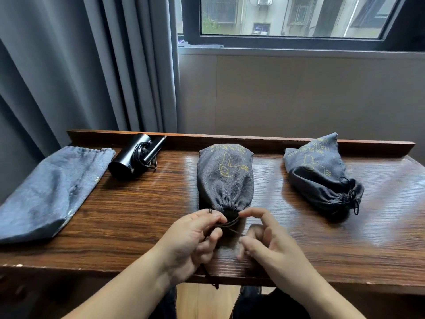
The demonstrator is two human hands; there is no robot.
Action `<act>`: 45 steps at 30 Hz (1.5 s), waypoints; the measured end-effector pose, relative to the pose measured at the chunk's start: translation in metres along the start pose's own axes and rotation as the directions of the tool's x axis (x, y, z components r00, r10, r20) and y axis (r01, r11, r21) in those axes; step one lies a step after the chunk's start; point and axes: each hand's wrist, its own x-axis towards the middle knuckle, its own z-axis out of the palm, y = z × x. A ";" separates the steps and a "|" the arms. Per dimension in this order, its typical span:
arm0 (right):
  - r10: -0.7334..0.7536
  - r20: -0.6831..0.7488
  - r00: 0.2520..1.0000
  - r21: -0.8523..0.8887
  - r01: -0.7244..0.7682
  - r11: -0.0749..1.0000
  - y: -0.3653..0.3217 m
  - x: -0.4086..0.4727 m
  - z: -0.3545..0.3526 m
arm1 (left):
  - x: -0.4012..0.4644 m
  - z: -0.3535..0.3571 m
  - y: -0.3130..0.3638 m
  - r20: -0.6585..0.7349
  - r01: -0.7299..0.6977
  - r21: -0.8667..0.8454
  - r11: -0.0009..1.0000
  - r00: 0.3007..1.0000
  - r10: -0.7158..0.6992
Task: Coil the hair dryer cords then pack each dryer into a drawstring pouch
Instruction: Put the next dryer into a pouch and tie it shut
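Two of three done or nearly so. On the right of the counter [253, 256], lying cinched and bulging: a filled pouch [319, 173] with its cord knotted at the mouth. In the middle, a second filled pouch [225, 178], neck gathered tight and pointing toward the near edge. Left hand [195, 238] curled, thumb and forefinger pinching the drawstring [230, 223] just below that gathered neck. Right hand [269, 242] likewise curled, fingertips pinching the other run of the same cord, forefinger raised beside the pouch mouth. Looks like tying or tightening the closure, judging from the crossed strands between the two hands; a loose cord end hanging off the counter's near edge. Still to go, at the far left: a black hair dryer [134, 157], cord apparently already wound around its folded handle, resting by the back ledge, and just beside it an empty flat pouch [53, 192] lying open-mouthed toward the dryer. Remaining, by this reckoning: finishing this knot, then bagging and cinching the last dryer.
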 end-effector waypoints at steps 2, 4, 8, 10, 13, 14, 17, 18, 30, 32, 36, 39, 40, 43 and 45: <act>-0.042 -0.038 0.998 0.023 0.042 0.999 -0.011 -0.002 -0.011 | 0.006 -0.006 -0.005 -0.063 -0.054 0.119 0.991 0.996 0.062; -0.034 -0.076 0.997 0.158 0.046 0.986 -0.022 0.000 -0.016 | 0.008 -0.008 -0.012 -0.089 -0.076 0.249 0.966 0.991 0.101; -0.027 0.007 1.000 0.154 0.026 0.988 -0.033 0.012 -0.016 | 0.003 -0.005 -0.021 -0.052 -0.190 0.516 0.835 0.966 0.252; -0.025 0.088 0.996 -0.154 0.038 0.987 -0.031 0.020 -0.012 | 0.001 -0.003 -0.022 -0.027 -0.233 0.568 0.789 0.953 0.300; 0.081 0.192 0.978 -0.618 0.057 0.784 -0.029 0.029 -0.008 | -0.002 -0.003 -0.020 -0.013 -0.256 0.586 0.769 0.946 0.324; 0.110 0.217 0.970 -0.700 0.076 0.710 -0.030 0.031 -0.007 | -0.002 -0.004 -0.020 -0.007 -0.272 0.591 0.760 0.940 0.342; 0.136 0.222 0.966 -0.800 0.100 0.592 -0.032 0.034 -0.005 | 0.000 -0.008 -0.020 0.027 -0.324 0.608 0.725 0.921 0.389; 0.138 0.207 0.968 -0.810 0.091 0.579 -0.033 0.036 -0.004 | 0.001 -0.009 -0.021 0.038 -0.331 0.614 0.717 0.919 0.392; 0.312 0.417 0.854 -0.714 0.095 0.693 -0.053 0.044 -0.026 | 0.001 -0.008 -0.020 0.044 -0.295 0.559 0.775 0.944 0.327; 0.316 0.449 0.836 -0.665 0.077 0.742 -0.051 0.044 -0.032 | 0.000 -0.008 -0.019 0.033 -0.278 0.545 0.791 0.950 0.311; 0.273 0.406 0.872 -0.501 -0.038 0.865 -0.038 0.046 -0.035 | -0.003 -0.005 -0.018 0.048 -0.267 0.516 0.814 0.958 0.283; 0.205 0.267 0.942 -0.496 -0.048 0.867 -0.027 0.050 -0.030 | -0.004 -0.001 -0.018 0.069 -0.271 0.515 0.813 0.959 0.276; 0.187 0.217 0.958 -0.535 -0.043 0.844 -0.025 0.051 -0.027 | -0.004 0.000 -0.017 0.072 -0.272 0.519 0.811 0.959 0.275; 0.138 0.116 0.984 -0.686 -0.021 0.728 -0.024 0.052 -0.018 | -0.004 0.001 -0.016 0.061 -0.263 0.513 0.817 0.961 0.270; 0.108 0.132 0.985 -0.722 0.021 0.691 -0.028 0.050 -0.015 | -0.005 0.001 -0.015 0.055 -0.256 0.487 0.835 0.963 0.263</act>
